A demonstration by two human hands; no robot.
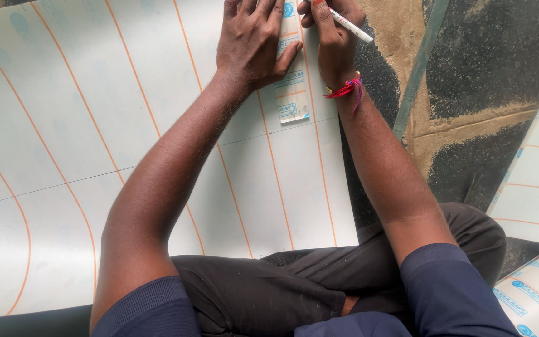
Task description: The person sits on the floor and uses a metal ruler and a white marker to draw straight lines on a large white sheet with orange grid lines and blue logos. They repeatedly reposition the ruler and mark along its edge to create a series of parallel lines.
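Hands work at the far edge of a white sheet [95, 125] with orange lines, spread on the floor. Left hand [252, 40] lies flat, fingers spread open, pressing a small strip [292, 93] of the same material onto the sheet. Right hand [335, 37], just right of the strip, has its fingers closed around a white pen [352, 26], tip down at the strip's upper edge. Red thread [347, 89] circles the right wrist. More sheets [534, 187] lie well right of the strip.

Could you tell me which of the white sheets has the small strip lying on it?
The large sheet under both hands; the strip rests on it, unlike the sheets at right.
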